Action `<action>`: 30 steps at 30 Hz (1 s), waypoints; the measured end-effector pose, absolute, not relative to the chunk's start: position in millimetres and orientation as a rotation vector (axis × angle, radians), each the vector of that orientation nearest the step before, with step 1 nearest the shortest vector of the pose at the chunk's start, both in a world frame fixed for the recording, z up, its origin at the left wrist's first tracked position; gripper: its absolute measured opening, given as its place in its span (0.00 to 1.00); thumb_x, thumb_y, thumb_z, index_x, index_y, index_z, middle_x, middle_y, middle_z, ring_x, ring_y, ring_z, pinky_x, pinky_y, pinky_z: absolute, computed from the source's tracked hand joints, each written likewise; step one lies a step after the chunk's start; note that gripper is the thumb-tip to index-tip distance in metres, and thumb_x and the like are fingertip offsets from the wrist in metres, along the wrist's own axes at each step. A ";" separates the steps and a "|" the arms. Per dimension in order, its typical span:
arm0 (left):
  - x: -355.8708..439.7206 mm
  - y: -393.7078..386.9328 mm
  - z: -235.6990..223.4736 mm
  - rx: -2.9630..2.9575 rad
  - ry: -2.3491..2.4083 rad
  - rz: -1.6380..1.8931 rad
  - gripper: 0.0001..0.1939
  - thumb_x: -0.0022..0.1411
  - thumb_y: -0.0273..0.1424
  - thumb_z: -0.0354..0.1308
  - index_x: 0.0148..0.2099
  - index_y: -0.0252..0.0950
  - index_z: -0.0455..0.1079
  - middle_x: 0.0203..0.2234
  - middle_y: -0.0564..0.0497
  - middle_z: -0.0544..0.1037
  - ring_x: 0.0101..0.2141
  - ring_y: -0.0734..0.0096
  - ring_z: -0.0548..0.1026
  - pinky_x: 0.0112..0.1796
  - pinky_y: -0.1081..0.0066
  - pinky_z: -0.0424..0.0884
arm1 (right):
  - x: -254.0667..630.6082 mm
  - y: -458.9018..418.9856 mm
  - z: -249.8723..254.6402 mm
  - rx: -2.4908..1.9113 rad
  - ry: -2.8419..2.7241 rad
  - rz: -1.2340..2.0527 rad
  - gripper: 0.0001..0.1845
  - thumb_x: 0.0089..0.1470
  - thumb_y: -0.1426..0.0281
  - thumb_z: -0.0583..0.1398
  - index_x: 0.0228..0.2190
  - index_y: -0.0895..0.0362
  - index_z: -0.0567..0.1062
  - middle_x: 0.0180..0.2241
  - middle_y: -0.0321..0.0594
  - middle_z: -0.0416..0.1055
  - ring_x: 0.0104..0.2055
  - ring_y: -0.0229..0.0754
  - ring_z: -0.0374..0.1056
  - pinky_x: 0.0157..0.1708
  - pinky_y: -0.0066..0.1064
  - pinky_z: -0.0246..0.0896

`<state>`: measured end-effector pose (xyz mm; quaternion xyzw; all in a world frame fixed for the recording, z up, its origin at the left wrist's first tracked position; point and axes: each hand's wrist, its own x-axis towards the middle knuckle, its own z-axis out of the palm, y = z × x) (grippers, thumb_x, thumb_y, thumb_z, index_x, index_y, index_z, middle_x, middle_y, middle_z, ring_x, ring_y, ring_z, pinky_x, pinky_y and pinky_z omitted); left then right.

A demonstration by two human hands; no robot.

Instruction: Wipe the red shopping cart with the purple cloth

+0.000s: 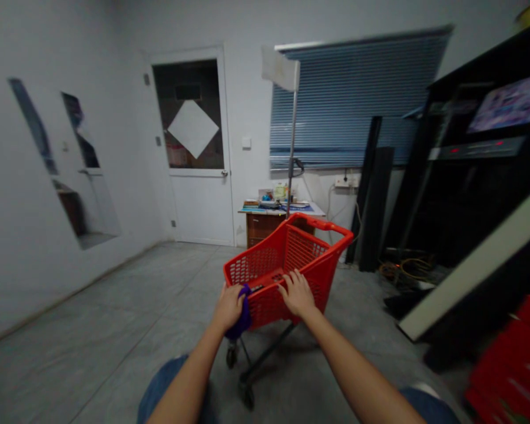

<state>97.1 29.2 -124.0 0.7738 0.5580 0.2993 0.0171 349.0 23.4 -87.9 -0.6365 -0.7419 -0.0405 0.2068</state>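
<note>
Forearms (189,374) cut off — L hand (228,306) clasping purple cloth (243,318), part hid — R hand (298,292) spread on red cart (267,308).

Reaches forward and down with both bare arms (335,347), angling the left forearm (192,368) in from the lower left and the right forearm (357,370) in from the lower right. Curls the left hand (228,306) into a grasp, back of the hand upward, and lays the right hand (298,295) palm down with fingers (297,279) extended and slightly parted. Bends both wrists (218,328) only a little, with blue-clad legs (159,384) showing low on either side
</note>
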 end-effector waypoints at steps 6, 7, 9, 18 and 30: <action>97.1 31.5 -121.3 2.334 1.754 0.924 0.17 0.69 0.31 0.45 0.53 0.40 0.71 0.53 0.46 0.78 0.55 0.62 0.72 0.66 0.44 0.45 | 375.8 12.5 -83.5 -1.714 -2.191 -0.145 0.32 0.67 0.55 0.44 0.61 0.59 0.66 0.64 0.46 0.62 0.69 0.50 0.49 0.69 0.44 0.33; 99.6 30.4 -119.3 2.332 1.753 0.908 0.17 0.69 0.32 0.45 0.53 0.40 0.71 0.52 0.46 0.78 0.55 0.61 0.73 0.66 0.44 0.45 | 380.5 11.4 -83.6 -1.716 -2.197 -0.150 0.32 0.67 0.54 0.44 0.62 0.59 0.66 0.65 0.45 0.60 0.70 0.50 0.48 0.69 0.45 0.31; 109.9 26.7 -115.5 2.330 1.769 0.879 0.16 0.69 0.32 0.45 0.53 0.39 0.71 0.51 0.46 0.78 0.54 0.61 0.73 0.65 0.45 0.46 | 387.1 8.1 -85.4 -1.716 -2.189 -0.165 0.32 0.66 0.53 0.45 0.62 0.58 0.65 0.66 0.44 0.58 0.71 0.51 0.44 0.70 0.48 0.28; 204.8 11.1 -97.7 2.460 1.820 0.903 0.18 0.69 0.32 0.47 0.57 0.35 0.67 0.55 0.39 0.75 0.55 0.56 0.73 0.63 0.49 0.53 | 397.9 -10.7 -90.0 -1.704 -2.147 -0.158 0.32 0.66 0.52 0.46 0.61 0.58 0.66 0.64 0.44 0.62 0.70 0.52 0.43 0.70 0.51 0.26; 162.2 14.8 -91.0 2.372 1.877 0.674 0.17 0.71 0.33 0.43 0.50 0.36 0.71 0.45 0.43 0.81 0.49 0.60 0.77 0.64 0.51 0.49 | 398.1 -17.1 -99.0 -1.651 -2.082 -0.190 0.32 0.65 0.51 0.49 0.60 0.58 0.68 0.63 0.45 0.64 0.70 0.54 0.43 0.70 0.53 0.28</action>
